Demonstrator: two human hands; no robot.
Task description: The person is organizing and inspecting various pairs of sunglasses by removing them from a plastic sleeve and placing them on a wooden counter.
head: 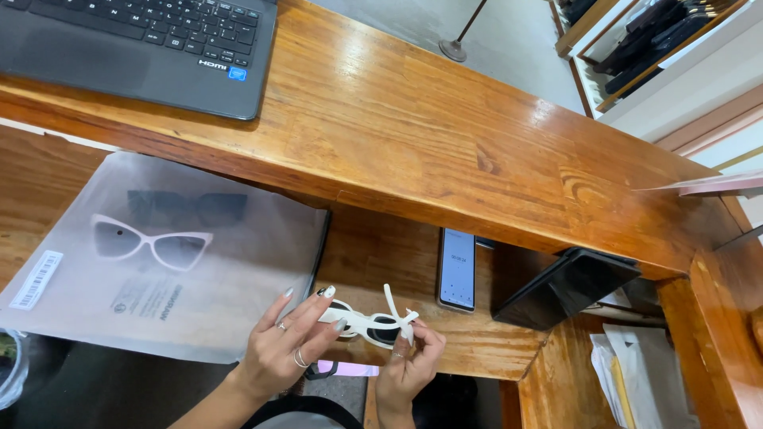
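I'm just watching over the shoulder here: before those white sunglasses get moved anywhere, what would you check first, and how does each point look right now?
1. Left hand has a grip on the white sunglasses: ok, fingers pinch the frame's left end.
2. Right hand has a grip: ok, fingertips hold the right end by the hinge.
3. Temple arms folded: not ok, one sticks up.
4. Lenses clean: cannot tell.
5. Frosted bag lying flat close by: ok, two other pairs show through it.
6. Smartphone apart from the hands: ok, it lies on the lower shelf beyond them.
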